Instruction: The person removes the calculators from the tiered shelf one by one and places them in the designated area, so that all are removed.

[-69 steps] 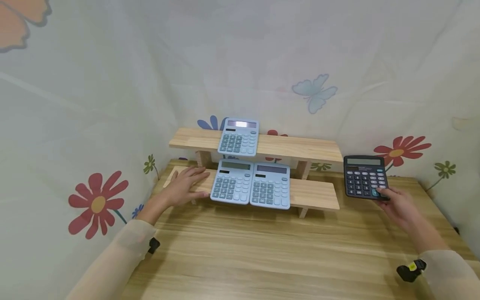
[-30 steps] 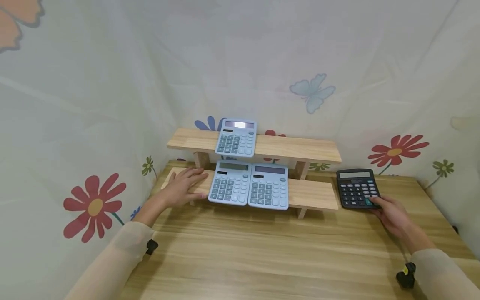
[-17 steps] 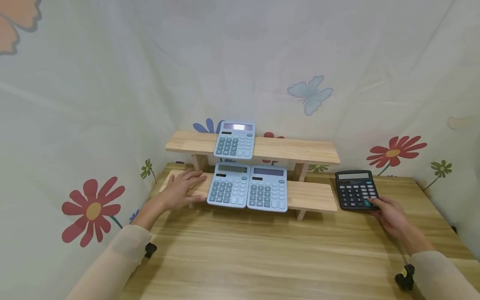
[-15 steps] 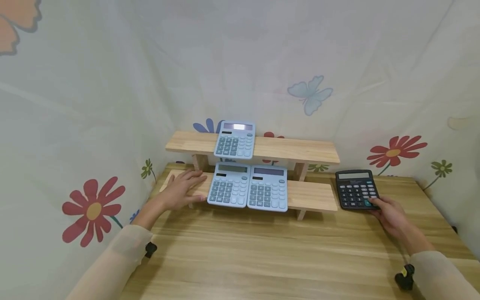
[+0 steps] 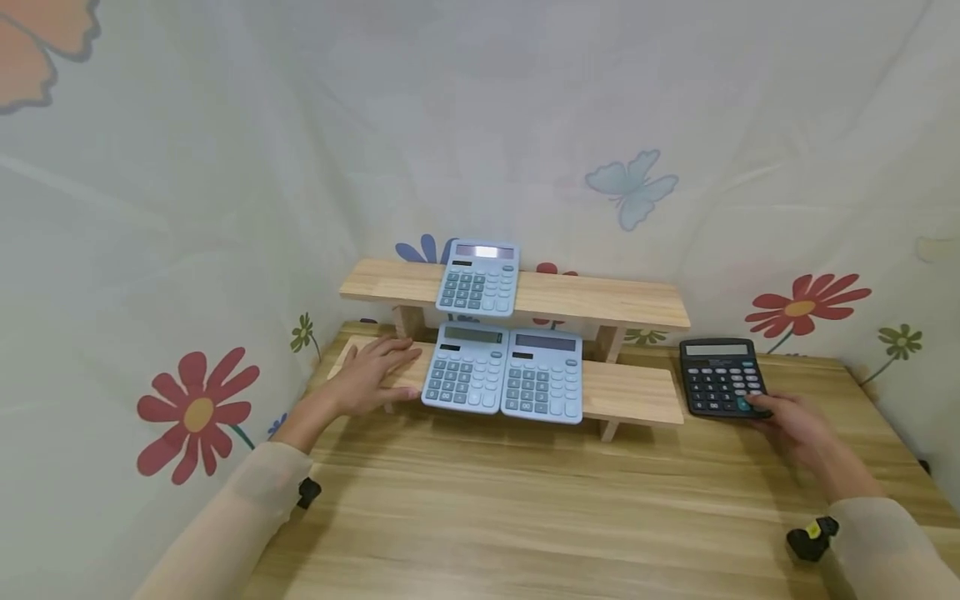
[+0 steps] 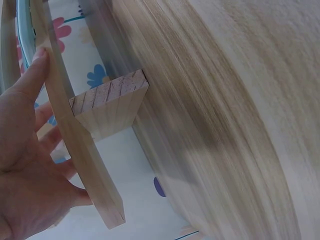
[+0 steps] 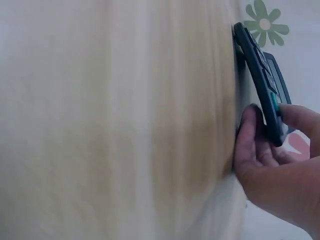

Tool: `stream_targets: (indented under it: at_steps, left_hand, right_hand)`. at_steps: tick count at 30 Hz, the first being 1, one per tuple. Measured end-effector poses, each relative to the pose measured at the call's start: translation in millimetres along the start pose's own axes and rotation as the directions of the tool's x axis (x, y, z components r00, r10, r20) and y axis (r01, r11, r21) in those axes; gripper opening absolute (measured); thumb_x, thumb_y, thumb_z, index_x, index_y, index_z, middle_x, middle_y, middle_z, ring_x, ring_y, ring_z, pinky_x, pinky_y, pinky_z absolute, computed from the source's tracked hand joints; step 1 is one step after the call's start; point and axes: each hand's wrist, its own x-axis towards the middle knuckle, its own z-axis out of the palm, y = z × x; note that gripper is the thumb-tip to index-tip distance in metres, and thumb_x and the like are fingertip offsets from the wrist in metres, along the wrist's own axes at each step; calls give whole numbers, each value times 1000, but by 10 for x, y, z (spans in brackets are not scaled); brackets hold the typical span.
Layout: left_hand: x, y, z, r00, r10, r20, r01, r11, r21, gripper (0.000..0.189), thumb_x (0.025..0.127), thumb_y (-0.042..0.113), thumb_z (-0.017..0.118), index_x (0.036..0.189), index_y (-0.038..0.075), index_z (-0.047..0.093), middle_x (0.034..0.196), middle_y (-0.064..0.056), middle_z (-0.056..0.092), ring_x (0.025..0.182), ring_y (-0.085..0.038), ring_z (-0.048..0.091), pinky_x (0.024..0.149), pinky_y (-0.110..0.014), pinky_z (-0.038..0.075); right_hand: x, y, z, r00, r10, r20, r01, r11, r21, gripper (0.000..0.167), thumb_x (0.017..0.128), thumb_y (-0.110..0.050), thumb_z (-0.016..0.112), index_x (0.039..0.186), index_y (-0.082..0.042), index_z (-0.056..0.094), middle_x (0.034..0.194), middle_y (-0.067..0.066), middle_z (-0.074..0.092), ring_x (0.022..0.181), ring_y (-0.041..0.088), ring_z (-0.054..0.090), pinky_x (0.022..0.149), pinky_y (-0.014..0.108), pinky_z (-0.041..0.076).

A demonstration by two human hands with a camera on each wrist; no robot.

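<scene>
My right hand (image 5: 798, 425) pinches a black calculator (image 5: 722, 379) by its lower right corner, thumb on the keys and fingers beneath. In the right wrist view the fingers (image 7: 247, 142) lie between the black calculator (image 7: 260, 75) and the tabletop, with that corner tilted up. My left hand (image 5: 367, 379) lies with spread fingers on the left end of the lower shelf (image 5: 633, 392). Its thumb reaches the left edge of a light blue calculator (image 5: 465, 367). A second blue calculator (image 5: 542, 375) sits right beside that one, and a third blue calculator (image 5: 478, 277) leans on the upper shelf (image 5: 600, 298).
The two-tier wooden rack stands at the back of the wood-grain table (image 5: 525, 508). Wooden supports (image 6: 110, 105) hold up the shelf boards. Behind the table hangs a white curtain (image 5: 480, 117) printed with flowers and a butterfly. The black calculator is just right of the rack.
The black calculator has come down from a raised position to the table beside the rack, still in my right hand. My left hand stays on the lower shelf. The head view shifts slightly.
</scene>
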Motion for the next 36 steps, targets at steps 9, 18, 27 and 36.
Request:
stream_targets:
  at_steps: [9, 18, 27, 36]
  left_hand:
    - [13, 27, -21, 1000, -5, 11, 5, 1000, 2, 80, 98, 56, 70, 162, 14, 47, 170, -14, 34, 157, -48, 23, 113, -86, 8]
    - [11, 13, -10, 1000, -10, 9, 10, 1000, -2, 80, 98, 58, 70, 162, 15, 47, 171, -13, 34, 157, -48, 23, 114, -85, 8]
    - [8, 17, -22, 1000, -20, 8, 20, 1000, 5, 80, 98, 58, 70, 162, 16, 47, 171, -13, 33, 157, -48, 23, 114, -85, 8]
    - [-4, 28, -22, 1000, -12, 15, 12, 1000, 4, 81, 98, 59, 68, 162, 16, 46, 171, -14, 33, 157, -48, 23, 114, -85, 8]
  right_hand:
    - [33, -61, -97, 996, 64, -67, -77, 974, -213, 84, 108, -37, 62, 157, 19, 25, 156, 40, 31, 127, 47, 47, 100, 47, 50]
    - [8, -57, -62, 982, 17, -188, -72, 956, -285, 67, 109, -31, 60, 152, 16, 40, 148, 37, 41, 121, 45, 47, 94, 48, 48]
    - [-14, -60, -12, 968, -73, -240, -31, 914, -404, 56, 110, -27, 59, 142, 17, 51, 136, 39, 50, 111, 45, 50, 84, 45, 51]
    - [-41, -53, 23, 942, -178, -284, 14, 867, -497, 51, 109, -26, 57, 134, 19, 56, 131, 40, 55, 110, 48, 53, 85, 52, 50]
